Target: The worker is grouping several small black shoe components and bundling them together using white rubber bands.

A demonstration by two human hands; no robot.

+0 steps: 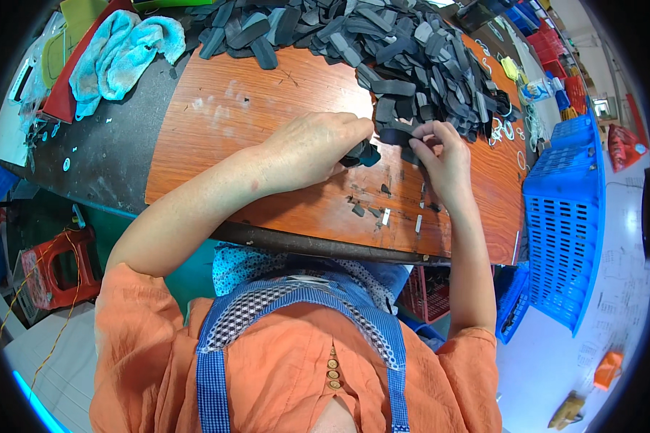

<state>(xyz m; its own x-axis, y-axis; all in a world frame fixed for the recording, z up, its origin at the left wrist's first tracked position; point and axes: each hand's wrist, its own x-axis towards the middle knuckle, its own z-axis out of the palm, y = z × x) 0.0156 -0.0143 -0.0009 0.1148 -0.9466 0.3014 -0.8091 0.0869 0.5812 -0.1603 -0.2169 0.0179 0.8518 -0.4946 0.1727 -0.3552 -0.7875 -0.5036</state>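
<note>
My left hand (314, 150) is closed over the board, its fingers wrapped round several small dark rubber-like pieces (365, 154) that poke out on its right side. Just to the right, my right hand (446, 160) pinches one curved black rubber-like piece (395, 136) between thumb and fingers. A big heap of the same black and grey pieces (419, 54) lies beyond both hands, along the far right of the brown wooden board (267, 94). Small dark scraps (359, 210) and a white strip (386, 216) lie on the board below the hands.
A light blue cloth (115, 54) lies at the far left beside a red object (63, 97). Pale rubber bands (508, 130) are scattered at the board's right edge. A blue slotted crate (565, 224) stands to the right. A red stool (65, 270) is down at left.
</note>
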